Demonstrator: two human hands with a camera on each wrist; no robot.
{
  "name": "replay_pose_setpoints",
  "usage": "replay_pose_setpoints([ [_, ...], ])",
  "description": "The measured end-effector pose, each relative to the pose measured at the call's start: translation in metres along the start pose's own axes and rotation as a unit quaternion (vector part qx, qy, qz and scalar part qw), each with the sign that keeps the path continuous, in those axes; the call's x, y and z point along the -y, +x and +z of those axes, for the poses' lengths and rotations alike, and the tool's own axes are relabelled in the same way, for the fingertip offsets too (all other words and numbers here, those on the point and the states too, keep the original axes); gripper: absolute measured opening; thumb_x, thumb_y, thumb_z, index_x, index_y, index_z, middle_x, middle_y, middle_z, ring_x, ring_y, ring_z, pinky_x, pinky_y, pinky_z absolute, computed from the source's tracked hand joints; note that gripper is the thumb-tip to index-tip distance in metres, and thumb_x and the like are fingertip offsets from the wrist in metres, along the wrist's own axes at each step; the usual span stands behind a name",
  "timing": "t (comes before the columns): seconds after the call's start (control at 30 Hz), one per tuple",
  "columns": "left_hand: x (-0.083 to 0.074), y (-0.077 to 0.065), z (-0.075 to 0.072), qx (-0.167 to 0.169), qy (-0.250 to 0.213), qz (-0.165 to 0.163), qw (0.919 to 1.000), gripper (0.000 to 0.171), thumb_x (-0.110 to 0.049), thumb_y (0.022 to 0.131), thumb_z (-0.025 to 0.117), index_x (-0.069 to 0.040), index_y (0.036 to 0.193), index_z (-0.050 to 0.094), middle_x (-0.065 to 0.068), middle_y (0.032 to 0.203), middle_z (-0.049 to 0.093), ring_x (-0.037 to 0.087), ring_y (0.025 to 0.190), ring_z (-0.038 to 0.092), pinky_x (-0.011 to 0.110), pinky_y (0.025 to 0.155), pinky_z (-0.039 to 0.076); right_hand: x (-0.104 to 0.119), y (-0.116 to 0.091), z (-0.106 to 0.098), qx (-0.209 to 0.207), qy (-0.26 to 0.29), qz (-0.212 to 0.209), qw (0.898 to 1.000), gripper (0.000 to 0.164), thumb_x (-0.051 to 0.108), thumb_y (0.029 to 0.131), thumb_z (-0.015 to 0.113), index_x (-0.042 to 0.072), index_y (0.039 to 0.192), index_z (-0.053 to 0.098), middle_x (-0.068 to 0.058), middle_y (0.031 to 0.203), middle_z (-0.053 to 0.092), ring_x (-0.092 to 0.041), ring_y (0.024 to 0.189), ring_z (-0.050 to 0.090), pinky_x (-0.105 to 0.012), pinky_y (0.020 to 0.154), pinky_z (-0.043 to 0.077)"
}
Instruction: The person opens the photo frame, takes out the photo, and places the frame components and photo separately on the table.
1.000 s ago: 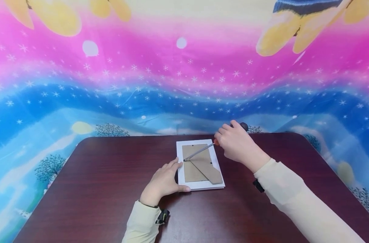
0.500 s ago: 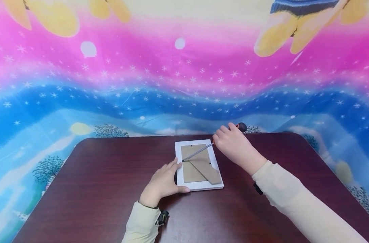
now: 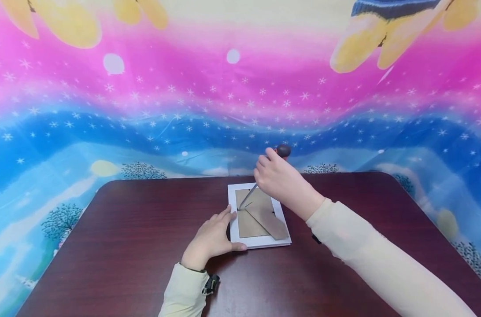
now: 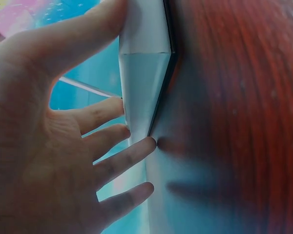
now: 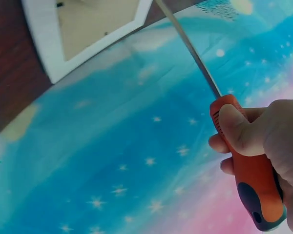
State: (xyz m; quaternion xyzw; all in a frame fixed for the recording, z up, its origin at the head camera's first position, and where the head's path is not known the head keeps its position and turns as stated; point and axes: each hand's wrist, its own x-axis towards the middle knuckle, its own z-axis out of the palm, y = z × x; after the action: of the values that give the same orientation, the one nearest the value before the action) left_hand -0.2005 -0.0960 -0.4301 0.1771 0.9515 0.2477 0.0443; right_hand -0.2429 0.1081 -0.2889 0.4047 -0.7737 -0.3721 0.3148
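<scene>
A white picture frame (image 3: 260,242) lies face down, its brown backing board (image 3: 252,226) and slanted stand leg (image 3: 275,225) uppermost. My left hand (image 3: 212,235) rests against its left side, thumb at the near edge; in the left wrist view the fingers are spread and nearly straight along the frame's side (image 4: 145,73). My right hand (image 3: 278,176) grips a screwdriver (image 5: 256,180) by its orange and black handle, above the frame's far end. The shaft slants down to the left, tip at a small dark tab on the board's left edge.
The frame lies on a dark red-brown table (image 3: 145,229) with rounded far corners. Behind and around it hangs a colourful snowflake-patterned cloth (image 3: 209,127). A black strap device (image 3: 211,285) sits on the left wrist.
My right hand has swung left and slightly up with the screwdriver, making the shaft steeper while its tip stays at the board's left edge. The left hand and frame hold still.
</scene>
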Motion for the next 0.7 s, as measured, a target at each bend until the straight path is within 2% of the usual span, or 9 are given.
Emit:
replay_pose_setpoints([
  [0.2, 0.0, -0.001, 0.0, -0.003, -0.001, -0.005, 1.0, 0.096, -0.055, 0.07, 0.084, -0.006, 0.144, 0.051, 0.014, 0.156, 0.036, 0.041, 0.134, 0.043, 0.054, 0.103, 0.041, 0.006, 0.018, -0.017, 0.018, -0.058, -0.025, 0.998, 0.011, 0.013, 0.086, 0.074, 0.014, 0.096, 0.075, -0.004, 0.092, 0.073, -0.021, 0.09, 0.06, -0.041, 0.094, 0.038],
  [0.37, -0.001, -0.003, -0.002, -0.001, -0.003, -0.003, 1.0, 0.095, -0.054, 0.07, 0.085, -0.005, 0.144, 0.051, 0.015, 0.156, 0.036, 0.042, 0.133, 0.044, 0.055, 0.103, 0.04, 0.011, 0.03, -0.029, 0.045, -0.083, -0.052, 0.994, 0.017, 0.018, 0.089, 0.07, 0.018, 0.104, 0.076, 0.0, 0.096, 0.073, -0.024, 0.096, 0.06, -0.043, 0.098, 0.036],
  [0.7, -0.001, 0.0, 0.0, 0.016, -0.009, -0.024, 0.9995, 0.096, -0.054, 0.07, 0.085, -0.007, 0.145, 0.05, 0.012, 0.158, 0.033, 0.044, 0.137, 0.038, 0.057, 0.106, 0.038, 0.019, 0.045, -0.045, 0.114, -0.152, -0.129, 0.973, 0.023, 0.018, 0.095, 0.059, 0.016, 0.114, 0.073, -0.003, 0.106, 0.071, -0.027, 0.098, 0.057, -0.045, 0.095, 0.036],
])
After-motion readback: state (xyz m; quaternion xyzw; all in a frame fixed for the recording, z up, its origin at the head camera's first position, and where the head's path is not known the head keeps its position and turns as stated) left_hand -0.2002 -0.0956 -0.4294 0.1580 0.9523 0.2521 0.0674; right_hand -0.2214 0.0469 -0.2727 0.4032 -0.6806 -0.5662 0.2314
